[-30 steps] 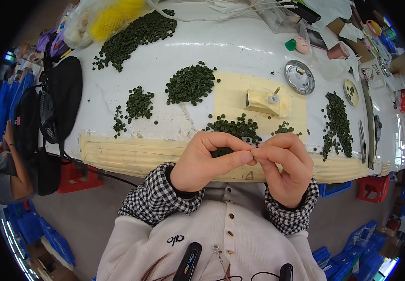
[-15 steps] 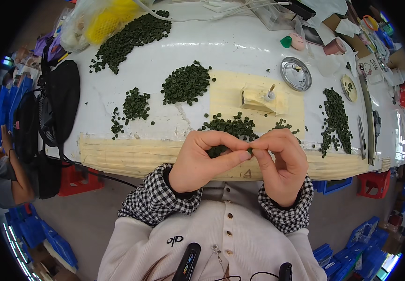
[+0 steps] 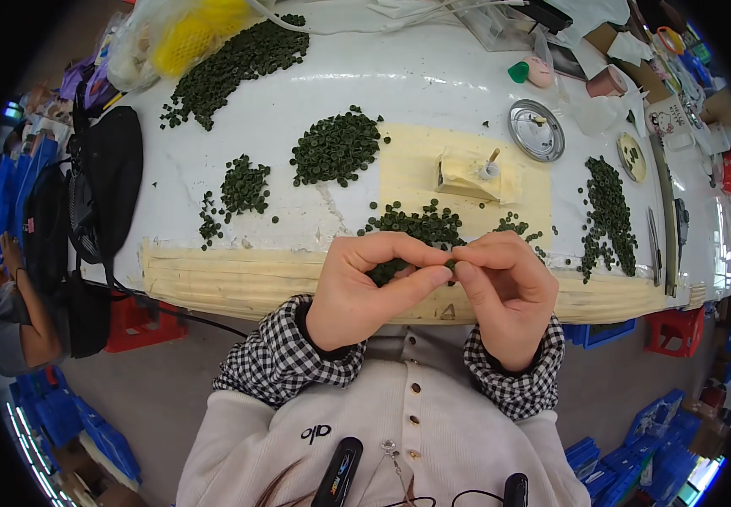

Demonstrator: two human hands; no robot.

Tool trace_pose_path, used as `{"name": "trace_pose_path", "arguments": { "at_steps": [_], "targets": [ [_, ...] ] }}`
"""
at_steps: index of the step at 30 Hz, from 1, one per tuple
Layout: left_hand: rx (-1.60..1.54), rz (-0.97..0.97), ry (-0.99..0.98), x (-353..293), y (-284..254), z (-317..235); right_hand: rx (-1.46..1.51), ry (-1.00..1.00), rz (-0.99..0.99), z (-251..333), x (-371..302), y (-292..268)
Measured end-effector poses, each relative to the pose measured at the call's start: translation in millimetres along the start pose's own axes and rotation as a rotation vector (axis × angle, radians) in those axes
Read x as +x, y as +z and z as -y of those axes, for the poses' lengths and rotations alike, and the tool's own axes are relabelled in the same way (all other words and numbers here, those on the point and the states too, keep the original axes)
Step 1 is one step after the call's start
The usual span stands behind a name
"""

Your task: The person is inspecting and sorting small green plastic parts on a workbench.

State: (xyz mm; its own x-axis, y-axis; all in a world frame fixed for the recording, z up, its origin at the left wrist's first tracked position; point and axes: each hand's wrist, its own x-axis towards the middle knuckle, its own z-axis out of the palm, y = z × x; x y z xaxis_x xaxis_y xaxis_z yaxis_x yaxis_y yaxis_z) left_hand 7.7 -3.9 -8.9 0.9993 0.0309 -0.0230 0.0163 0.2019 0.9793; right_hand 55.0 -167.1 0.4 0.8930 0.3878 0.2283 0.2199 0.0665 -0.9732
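Observation:
A small dark green round piece point(image 3: 451, 264) is pinched where my fingertips meet, above the table's near edge. My left hand point(image 3: 350, 287) grips it between thumb and index finger from the left. From the other side, my right hand point(image 3: 513, 291) holds it the same way, its other fingers curled in. The fingers cover most of the piece, so its exact kind does not show. Just beyond my hands lies a pile of similar green pieces point(image 3: 420, 224), partly hidden by them. A smaller scatter of pieces point(image 3: 513, 226) lies beyond my right hand.
A tape-wrapped block point(image 3: 467, 179) with an upright peg stands past my hands. More green heaps point(image 3: 336, 148) spread over the white table. Right of the block are a round metal lid point(image 3: 537, 131) and tweezers point(image 3: 654, 245). At left, a black bag point(image 3: 107, 186); beyond it, another person's arm point(image 3: 31, 296).
My hands stay in nearly the same spot, fingertips still together. The green piece between them shows a little more, and the finger positions have shifted slightly.

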Motion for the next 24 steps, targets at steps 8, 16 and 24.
{"name": "trace_pose_path", "arguments": {
  "at_steps": [8, 16, 24],
  "targets": [
    [-0.313, 0.004, -0.127, 0.0, -2.1, 3.0, -0.367, -0.351, 0.003, -1.8, 1.1, 4.0],
    [-0.329, 0.042, -0.127, 1.7, -2.1, 4.0, -0.58, -0.534, -0.046, -0.8, 3.9, 4.5],
    [-0.267, 0.068, -0.156, 1.9, -4.0, 2.8, -0.592, -0.553, 0.0, 3.4, 5.4, 0.2]
  ]
}}
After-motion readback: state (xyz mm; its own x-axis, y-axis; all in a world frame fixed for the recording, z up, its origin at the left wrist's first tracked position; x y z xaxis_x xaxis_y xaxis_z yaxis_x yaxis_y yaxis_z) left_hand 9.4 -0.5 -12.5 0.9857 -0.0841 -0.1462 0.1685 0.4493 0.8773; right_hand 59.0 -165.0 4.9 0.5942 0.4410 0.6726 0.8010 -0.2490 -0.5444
